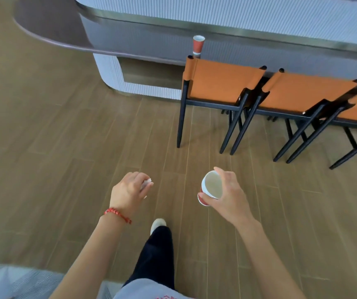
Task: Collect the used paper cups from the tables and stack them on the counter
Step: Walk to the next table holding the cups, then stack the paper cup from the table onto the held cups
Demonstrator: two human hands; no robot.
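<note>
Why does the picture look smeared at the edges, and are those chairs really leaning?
Head view: motion blur softens the floor; the wide lens curves the counter and tilts the orange chairs. The cup in the right hand stays fairly sharp; lighting is soft and even.

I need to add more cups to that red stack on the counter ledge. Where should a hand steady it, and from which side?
Grip the upright cup stack around its red side wall, below the rim. Come from the front-left, since the orange chair back likely blocks its base from the front and right.
</note>
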